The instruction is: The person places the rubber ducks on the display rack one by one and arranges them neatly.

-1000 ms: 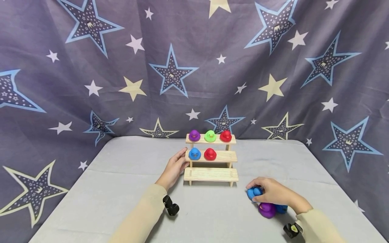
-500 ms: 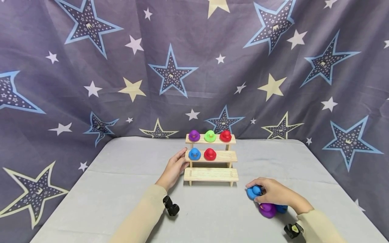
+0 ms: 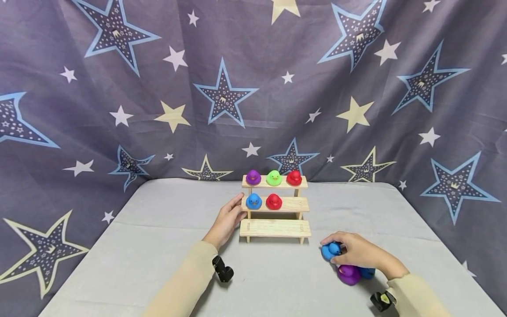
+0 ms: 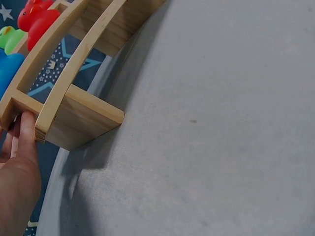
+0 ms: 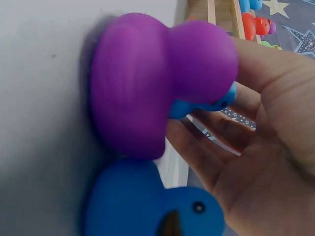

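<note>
A three-tier wooden stand (image 3: pixel 275 228) is at the table's middle, and my left hand (image 3: pixel 226 221) holds the left end of its middle board. In the left wrist view, fingers (image 4: pixel 25 135) lie against that board's end. To the right, my right hand (image 3: pixel 360 252) grips a blue rubber duck (image 3: pixel 329 252) between thumb and fingers, low by the table. Just below the hand sits a purple rubber duck (image 3: pixel 348 275), with another blue duck (image 3: pixel 367 273) beside it. The right wrist view has the purple duck (image 5: pixel 128 83) largely hiding the held one.
On the top board stand purple (image 3: pixel 253 178), green (image 3: pixel 274 178) and red (image 3: pixel 294 178) ducks. The middle board carries a blue duck (image 3: pixel 254 201) and a red duck (image 3: pixel 274 201). A star-patterned curtain (image 3: pixel 253 88) hangs behind the grey-covered table (image 3: pixel 158 229).
The held blue duck has turned in the right hand, so its head now points more to the right. The purple duck has shifted very slightly. The left hand and stand have stayed put.
</note>
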### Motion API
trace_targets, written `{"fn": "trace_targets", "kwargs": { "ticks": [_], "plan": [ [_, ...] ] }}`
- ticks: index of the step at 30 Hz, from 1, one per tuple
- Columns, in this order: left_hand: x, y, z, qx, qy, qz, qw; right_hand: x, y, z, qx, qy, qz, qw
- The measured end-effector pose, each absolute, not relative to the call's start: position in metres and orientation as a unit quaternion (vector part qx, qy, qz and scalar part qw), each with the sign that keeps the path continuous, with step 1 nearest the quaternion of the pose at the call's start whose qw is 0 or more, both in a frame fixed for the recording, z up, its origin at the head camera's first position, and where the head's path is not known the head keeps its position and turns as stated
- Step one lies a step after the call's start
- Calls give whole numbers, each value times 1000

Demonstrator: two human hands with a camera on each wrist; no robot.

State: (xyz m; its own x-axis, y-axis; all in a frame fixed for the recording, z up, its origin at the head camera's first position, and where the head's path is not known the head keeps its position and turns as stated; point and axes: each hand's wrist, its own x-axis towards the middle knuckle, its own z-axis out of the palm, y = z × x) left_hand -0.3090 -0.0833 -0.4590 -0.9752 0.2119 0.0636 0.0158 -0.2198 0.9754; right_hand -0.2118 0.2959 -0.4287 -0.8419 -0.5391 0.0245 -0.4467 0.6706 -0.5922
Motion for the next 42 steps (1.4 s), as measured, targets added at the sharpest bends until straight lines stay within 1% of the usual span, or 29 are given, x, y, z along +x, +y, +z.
{"fn": "trace_targets", "kwargs": {
  "ticks": [5,19,26,38,42],
  "plan": [
    [-310,-83,-460,92,619,777,64,-213,294,-422,-267,909,-311,70],
    [-309,-84,-459,89,618,779,62,-220,288,-402,-297,908,-296,-11],
    [-308,-84,-459,88,620,777,61,-227,279,-396,-305,900,-308,-41],
    [-308,-83,-459,92,621,776,62,-242,255,-392,-255,912,-313,-74],
    [-308,-83,-458,93,620,777,62,-249,244,-391,-253,906,-327,-89]
  ]
}}
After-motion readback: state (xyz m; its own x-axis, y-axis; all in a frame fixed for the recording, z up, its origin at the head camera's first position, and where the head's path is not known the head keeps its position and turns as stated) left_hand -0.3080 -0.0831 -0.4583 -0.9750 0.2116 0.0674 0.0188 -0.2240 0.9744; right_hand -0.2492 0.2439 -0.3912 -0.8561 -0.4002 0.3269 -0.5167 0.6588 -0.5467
